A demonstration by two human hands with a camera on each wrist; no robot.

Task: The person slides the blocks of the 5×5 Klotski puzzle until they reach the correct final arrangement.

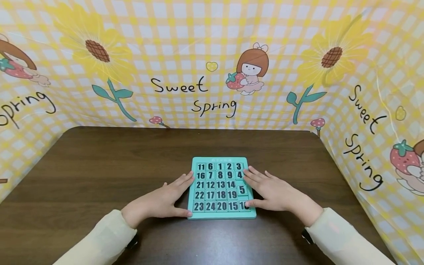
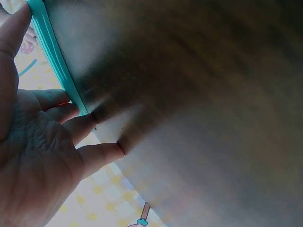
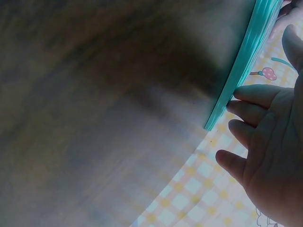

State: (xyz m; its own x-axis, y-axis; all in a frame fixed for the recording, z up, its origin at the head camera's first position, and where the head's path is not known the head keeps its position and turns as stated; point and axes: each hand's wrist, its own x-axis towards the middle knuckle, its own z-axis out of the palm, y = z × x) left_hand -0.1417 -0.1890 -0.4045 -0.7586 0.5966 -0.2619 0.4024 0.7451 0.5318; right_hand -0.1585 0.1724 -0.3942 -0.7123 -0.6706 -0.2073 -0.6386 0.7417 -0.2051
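A teal sliding number puzzle [image 1: 222,217] lies on the table with its numbered tiles facing up. In its right column the 5 tile [image 1: 242,190] sits midway between two rows, with small gaps above and below it. My left hand [image 1: 159,202] rests along the left side, fingers extended, thumb at the lower left corner. Across the right side, my right hand [image 1: 276,193] lays its straight fingertips by the 4 tile [image 1: 239,175], while its thumb partly covers the bottom right tile [image 1: 243,206]. Both wrist views show the puzzle's teal side wall [image 2: 57,56] beside extended fingers.
The dark brown wooden table [image 1: 126,158] stretches out around the puzzle. Yellow checked cloth [image 1: 185,48] with printed flowers and lettering stands behind it and along both sides. At the far left edge a small brown object [image 1: 3,180] shows.
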